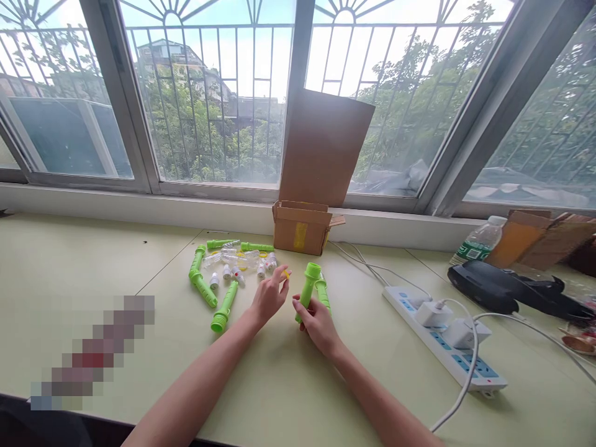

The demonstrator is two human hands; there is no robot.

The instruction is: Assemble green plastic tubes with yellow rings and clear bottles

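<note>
My right hand (pixel 320 326) is wrapped round a green plastic tube (pixel 309 283), its wide threaded end pointing up. Just behind it a second green tube (pixel 323 292) is partly hidden. Pinched in the fingers of my left hand (pixel 269 297) is a small yellow ring (pixel 285 274), a short way left of the held tube. Another green tube (pixel 225 308) lies left of that hand. Beyond are several more green tubes (pixel 200 279), clear plastic pieces (pixel 230 256) and small white-and-grey parts (pixel 226 272).
An open cardboard box (pixel 302 231) stands by the window, its flap raised. To the right lie a white power strip (pixel 447 344) with plugs and cables, a black case (pixel 484 287) and a bottle (pixel 479 241). A blurred patch (pixel 93 360) covers something at left.
</note>
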